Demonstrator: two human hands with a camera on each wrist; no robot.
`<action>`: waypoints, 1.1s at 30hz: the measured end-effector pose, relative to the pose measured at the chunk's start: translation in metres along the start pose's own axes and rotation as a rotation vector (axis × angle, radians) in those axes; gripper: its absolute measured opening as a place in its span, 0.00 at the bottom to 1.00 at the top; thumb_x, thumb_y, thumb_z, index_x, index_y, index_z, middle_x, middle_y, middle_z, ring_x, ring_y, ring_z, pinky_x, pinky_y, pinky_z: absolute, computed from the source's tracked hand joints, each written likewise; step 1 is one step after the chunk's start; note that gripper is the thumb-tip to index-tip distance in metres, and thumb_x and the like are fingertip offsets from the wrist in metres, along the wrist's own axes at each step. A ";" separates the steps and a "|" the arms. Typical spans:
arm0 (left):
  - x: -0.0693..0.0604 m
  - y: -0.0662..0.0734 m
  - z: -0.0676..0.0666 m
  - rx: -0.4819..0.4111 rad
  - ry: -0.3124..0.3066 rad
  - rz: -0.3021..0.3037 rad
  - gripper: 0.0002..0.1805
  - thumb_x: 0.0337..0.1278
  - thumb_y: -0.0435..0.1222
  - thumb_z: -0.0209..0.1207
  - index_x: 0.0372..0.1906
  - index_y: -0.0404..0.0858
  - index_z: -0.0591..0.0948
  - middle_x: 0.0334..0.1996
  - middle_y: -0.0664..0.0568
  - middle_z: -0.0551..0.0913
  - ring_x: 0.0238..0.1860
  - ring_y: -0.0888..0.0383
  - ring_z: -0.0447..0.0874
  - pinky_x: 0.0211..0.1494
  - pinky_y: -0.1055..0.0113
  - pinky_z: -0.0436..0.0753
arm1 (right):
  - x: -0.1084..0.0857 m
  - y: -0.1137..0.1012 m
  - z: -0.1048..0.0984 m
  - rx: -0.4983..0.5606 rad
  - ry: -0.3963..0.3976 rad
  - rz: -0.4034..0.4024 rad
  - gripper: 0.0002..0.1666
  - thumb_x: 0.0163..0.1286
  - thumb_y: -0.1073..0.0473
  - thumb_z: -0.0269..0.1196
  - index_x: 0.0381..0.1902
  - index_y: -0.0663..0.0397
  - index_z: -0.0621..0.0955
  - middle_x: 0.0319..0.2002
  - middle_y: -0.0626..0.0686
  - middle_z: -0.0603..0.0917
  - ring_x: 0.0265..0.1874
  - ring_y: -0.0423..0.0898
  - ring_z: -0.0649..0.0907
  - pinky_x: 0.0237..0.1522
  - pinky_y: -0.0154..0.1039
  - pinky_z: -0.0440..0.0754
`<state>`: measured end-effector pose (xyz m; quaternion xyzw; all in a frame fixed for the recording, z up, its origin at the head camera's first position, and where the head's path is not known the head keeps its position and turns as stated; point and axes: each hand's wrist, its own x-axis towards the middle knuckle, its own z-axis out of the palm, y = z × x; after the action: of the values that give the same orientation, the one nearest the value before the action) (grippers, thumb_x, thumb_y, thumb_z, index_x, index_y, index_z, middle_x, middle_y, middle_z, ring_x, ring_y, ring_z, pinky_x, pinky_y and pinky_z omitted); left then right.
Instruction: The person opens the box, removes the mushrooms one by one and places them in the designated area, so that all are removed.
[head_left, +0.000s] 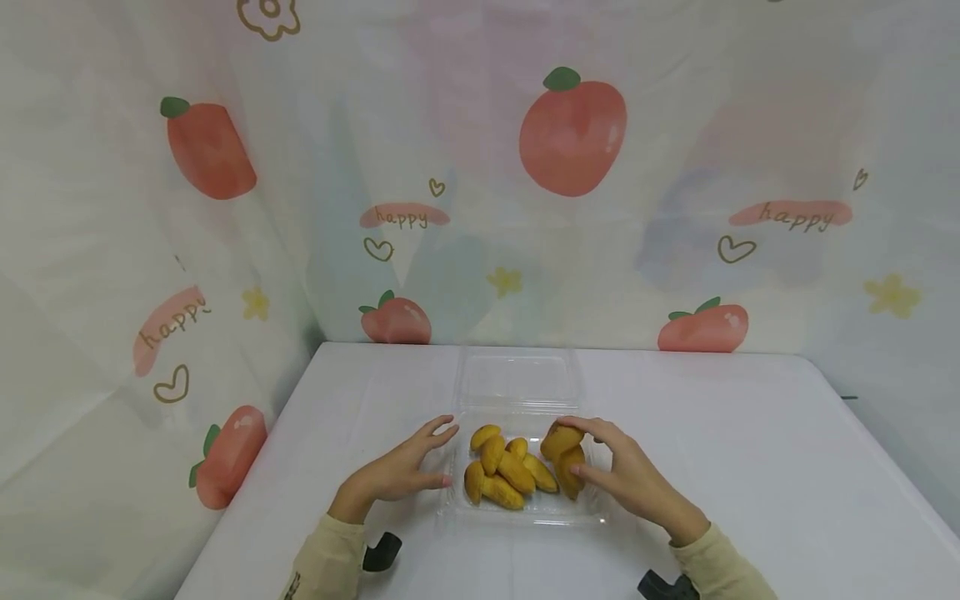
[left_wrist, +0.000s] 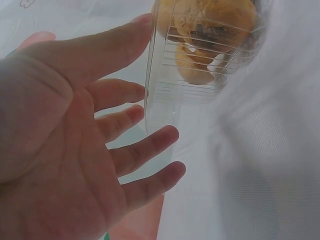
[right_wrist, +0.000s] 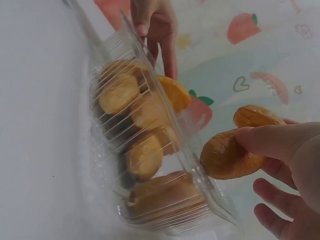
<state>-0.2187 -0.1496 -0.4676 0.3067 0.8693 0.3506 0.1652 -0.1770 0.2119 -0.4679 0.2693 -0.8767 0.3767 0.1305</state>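
A clear plastic clamshell box (head_left: 525,517) stands on the table, holding several yellow-brown mushrooms (head_left: 516,472) mostly in its left and middle part. Between thumb and fingers my right hand (head_left: 630,471) pinches another mushroom (right_wrist: 232,155), with its cap and stem showing; in the right wrist view it is just above the box rim. At the box's left side is my left hand (head_left: 397,471), fingers spread and fairly straight. In the left wrist view its thumb (left_wrist: 115,50) lies at the box's edge, and nothing is held in the palm.
The box's clear lid (head_left: 517,379) lies folded back, away from me. Under everything is a white-covered table (head_left: 712,425). A fabric backdrop (head_left: 480,125) printed with fruit encloses the back and sides. Black wrist mounts (head_left: 382,552) hang below both wrists.
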 end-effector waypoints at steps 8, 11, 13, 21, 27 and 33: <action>-0.002 0.002 -0.001 0.003 -0.010 0.014 0.43 0.66 0.38 0.64 0.79 0.30 0.56 0.81 0.36 0.46 0.81 0.35 0.48 0.77 0.34 0.56 | 0.003 0.005 -0.016 0.174 0.038 0.027 0.35 0.65 0.68 0.68 0.70 0.60 0.72 0.60 0.58 0.81 0.49 0.29 0.81 0.46 0.34 0.83; -0.002 0.002 -0.001 -0.004 -0.016 0.016 0.44 0.66 0.38 0.65 0.79 0.30 0.56 0.81 0.36 0.46 0.81 0.35 0.47 0.78 0.34 0.55 | 0.003 0.010 -0.025 0.241 0.053 0.044 0.36 0.65 0.72 0.67 0.70 0.64 0.70 0.60 0.55 0.80 0.47 0.30 0.83 0.44 0.30 0.84; -0.002 0.002 -0.001 -0.002 -0.016 0.017 0.44 0.66 0.38 0.65 0.79 0.30 0.56 0.81 0.36 0.46 0.81 0.35 0.47 0.78 0.35 0.55 | 0.003 0.013 -0.030 0.257 0.070 0.053 0.36 0.66 0.73 0.66 0.71 0.66 0.69 0.60 0.48 0.78 0.46 0.30 0.83 0.43 0.28 0.84; -0.004 -0.002 0.001 -0.027 -0.026 0.008 0.44 0.66 0.38 0.65 0.79 0.30 0.55 0.82 0.37 0.45 0.81 0.36 0.45 0.78 0.34 0.54 | -0.005 0.036 -0.043 0.331 0.114 0.106 0.38 0.69 0.73 0.63 0.75 0.63 0.65 0.59 0.35 0.75 0.45 0.31 0.83 0.45 0.24 0.85; -0.004 0.002 0.001 -0.010 -0.025 0.011 0.44 0.66 0.38 0.65 0.79 0.29 0.55 0.82 0.36 0.45 0.81 0.36 0.46 0.78 0.34 0.55 | -0.010 0.057 -0.043 0.316 0.147 0.150 0.40 0.70 0.72 0.62 0.77 0.63 0.61 0.61 0.33 0.73 0.45 0.29 0.83 0.45 0.22 0.83; -0.002 0.004 -0.001 0.009 -0.018 0.009 0.44 0.65 0.38 0.65 0.79 0.30 0.56 0.82 0.37 0.46 0.81 0.36 0.46 0.78 0.35 0.55 | -0.011 0.069 -0.045 0.304 0.152 0.209 0.42 0.69 0.73 0.62 0.78 0.65 0.59 0.61 0.41 0.74 0.44 0.28 0.82 0.43 0.23 0.84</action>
<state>-0.2157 -0.1495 -0.4637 0.3143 0.8680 0.3449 0.1700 -0.2065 0.2883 -0.4833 0.1640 -0.8206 0.5354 0.1146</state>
